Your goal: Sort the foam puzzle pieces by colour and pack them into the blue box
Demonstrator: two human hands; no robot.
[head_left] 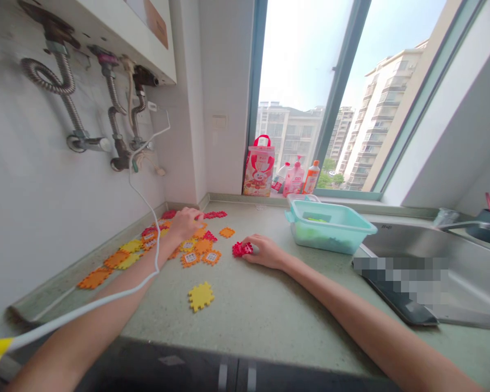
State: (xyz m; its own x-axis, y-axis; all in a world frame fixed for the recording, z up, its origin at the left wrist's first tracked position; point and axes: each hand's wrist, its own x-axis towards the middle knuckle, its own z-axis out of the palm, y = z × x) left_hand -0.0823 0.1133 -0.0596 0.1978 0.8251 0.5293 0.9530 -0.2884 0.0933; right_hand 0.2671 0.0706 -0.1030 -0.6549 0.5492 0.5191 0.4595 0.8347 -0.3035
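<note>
My right hand [266,251] is closed around red interlocking puzzle tiles [240,249], just above or on the counter; how many is hard to make out. Further back on the left, my left hand [184,223] reaches over the spread of tiles, fingers bent, with a bit of red tile showing at its fingertips. Beyond those fingers lies a row of red tiles [215,214]. Orange tiles [204,246], some with printed white centres, lie just right of my left forearm. A yellow tile [201,296] lies alone nearer the front edge. My left forearm hides part of the spread.
A teal plastic basin [330,226] with green pieces inside stands right of my right hand. Beyond it are a steel sink [465,272] and a dark flat object [396,296]. A white cable [141,283] hangs across my left forearm. Bottles [294,177] line the windowsill.
</note>
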